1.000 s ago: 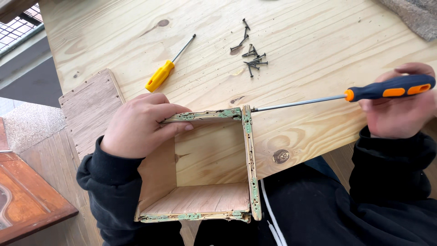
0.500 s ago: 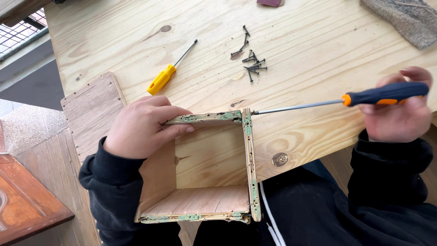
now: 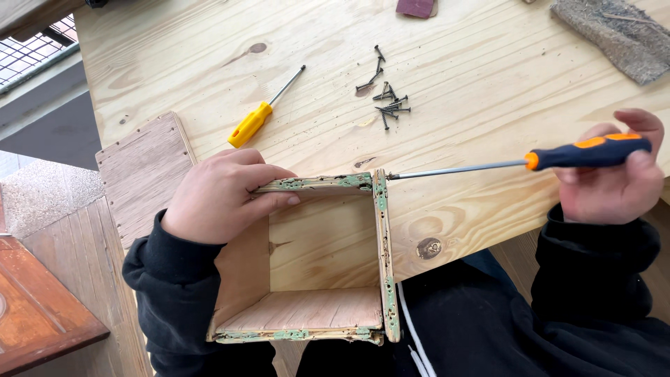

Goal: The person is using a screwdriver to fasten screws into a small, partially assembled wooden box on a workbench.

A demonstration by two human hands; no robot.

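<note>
My left hand (image 3: 223, 195) clamps the wooden box (image 3: 317, 262) by its top edge; thin, light, probably brittle; my right hand (image 3: 614, 171) wraps the orange-handled screwdriver (image 3: 516, 162), tip at the corner.

I have a single view, from the camera on the person's head. It looks steeply down and slightly forward over the pale wooden table (image 3: 488, 181), close enough that both forearms and the lap fill the lower frame edge.
</note>
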